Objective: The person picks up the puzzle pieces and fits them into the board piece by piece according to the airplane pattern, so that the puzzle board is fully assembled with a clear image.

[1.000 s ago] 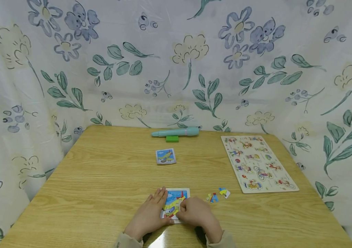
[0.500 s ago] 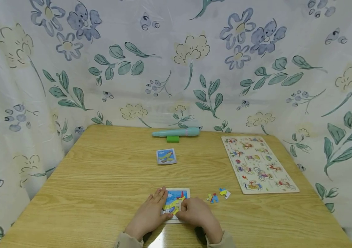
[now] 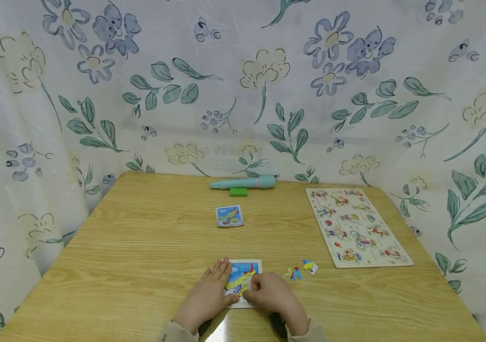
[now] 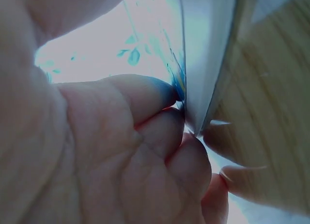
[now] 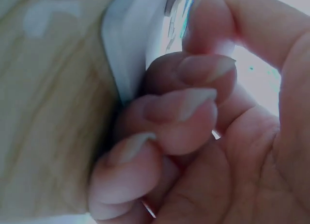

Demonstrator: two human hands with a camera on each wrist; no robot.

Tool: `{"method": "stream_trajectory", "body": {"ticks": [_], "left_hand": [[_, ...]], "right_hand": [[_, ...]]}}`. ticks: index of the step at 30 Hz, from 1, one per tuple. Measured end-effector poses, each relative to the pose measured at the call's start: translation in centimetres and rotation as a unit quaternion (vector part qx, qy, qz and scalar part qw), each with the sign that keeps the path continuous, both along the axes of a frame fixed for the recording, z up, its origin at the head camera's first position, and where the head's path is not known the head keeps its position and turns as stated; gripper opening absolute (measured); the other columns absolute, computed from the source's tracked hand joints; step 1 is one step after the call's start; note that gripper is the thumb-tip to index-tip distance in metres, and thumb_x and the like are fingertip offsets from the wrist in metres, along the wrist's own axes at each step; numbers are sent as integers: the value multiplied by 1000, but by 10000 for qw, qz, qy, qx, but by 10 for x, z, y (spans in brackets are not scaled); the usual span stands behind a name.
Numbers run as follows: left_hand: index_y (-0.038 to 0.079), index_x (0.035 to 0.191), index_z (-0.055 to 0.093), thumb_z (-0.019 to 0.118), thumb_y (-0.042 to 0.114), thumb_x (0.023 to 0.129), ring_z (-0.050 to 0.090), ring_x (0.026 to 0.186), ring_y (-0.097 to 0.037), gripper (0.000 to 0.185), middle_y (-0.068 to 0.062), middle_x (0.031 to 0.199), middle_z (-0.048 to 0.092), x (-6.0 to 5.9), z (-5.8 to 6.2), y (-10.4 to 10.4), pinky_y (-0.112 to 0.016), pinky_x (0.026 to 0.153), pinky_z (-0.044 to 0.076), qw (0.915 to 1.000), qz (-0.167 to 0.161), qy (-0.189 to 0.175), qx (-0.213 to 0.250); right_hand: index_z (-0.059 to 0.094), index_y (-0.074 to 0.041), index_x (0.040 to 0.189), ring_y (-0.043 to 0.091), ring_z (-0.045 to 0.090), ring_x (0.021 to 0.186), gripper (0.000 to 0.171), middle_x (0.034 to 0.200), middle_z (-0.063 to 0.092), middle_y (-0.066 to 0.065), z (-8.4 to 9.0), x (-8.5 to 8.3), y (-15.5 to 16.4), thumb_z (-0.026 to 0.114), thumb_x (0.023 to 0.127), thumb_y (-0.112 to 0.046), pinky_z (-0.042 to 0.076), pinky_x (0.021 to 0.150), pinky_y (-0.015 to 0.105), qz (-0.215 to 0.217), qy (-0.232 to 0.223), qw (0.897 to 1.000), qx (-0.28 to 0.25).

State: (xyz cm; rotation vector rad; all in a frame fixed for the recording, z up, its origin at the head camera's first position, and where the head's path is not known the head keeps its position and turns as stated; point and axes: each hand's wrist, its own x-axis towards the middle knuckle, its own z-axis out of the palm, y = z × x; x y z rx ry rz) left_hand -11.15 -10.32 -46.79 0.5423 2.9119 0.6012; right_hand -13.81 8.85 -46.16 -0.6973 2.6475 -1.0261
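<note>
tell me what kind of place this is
Probably a makeshift tabletop play or recording corner: a wooden table hemmed in by a floral cloth backdrop, with children's puzzles laid out, a small picture puzzle under both hands and a peg puzzle board at the right.

Wooden table (image 3: 140, 247), small puzzle board (image 3: 243, 280) at the near edge, loose puzzle pieces (image 3: 301, 270) just right of it, picture card (image 3: 229, 215) mid-table, teal pen (image 3: 243, 183) and green block (image 3: 238, 192) at the far edge, large peg puzzle (image 3: 356, 224) lay far right.
</note>
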Motion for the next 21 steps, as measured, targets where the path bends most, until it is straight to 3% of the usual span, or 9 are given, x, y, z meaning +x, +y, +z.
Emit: {"method": "stream_trajectory", "body": {"ticks": [4, 9, 15, 21], "left_hand": [[-3, 139, 34, 56, 50, 83, 22, 136, -32, 80, -17, 148, 24, -1, -1, -1, -50, 109, 23, 10000, -39, 48, -52], [-4, 138, 34, 58, 49, 82, 23, 135, -33, 81, -18, 148, 24, -1, 0, -1, -52, 108, 24, 10000, -23, 52, 22], [-5, 137, 35, 60, 47, 82, 24, 135, -34, 80, -18, 147, 25, 1, 1, 0, -52, 107, 24, 9999, 14, 84, 62], [-4, 138, 34, 60, 46, 82, 23, 135, -34, 80, -18, 148, 24, 1, 2, 0, -52, 107, 24, 9999, -10, 62, 83]], "right_hand": [[50, -13, 58, 1, 33, 42, 32, 52, 39, -11, -1, -3, 6, 66, 83, -26, 27, 39, 15, 87, -237, 9989, -398], [61, -7, 80, 5, 42, 53, 20, 65, 50, -4, 1, -9, 20, 59, 90, -25, 35, 46, 17, -89, -807, 9898, -1173], [62, -2, 93, 13, 50, 65, 17, 77, 57, 5, -2, -20, 45, 58, 90, -19, 45, 53, 22, -1194, -864, 9747, -1680], [64, -4, 93, 13, 51, 67, 11, 81, 62, 4, -4, -26, 72, 63, 87, -13, 44, 55, 21, -2305, -316, 9593, -1598]]}}
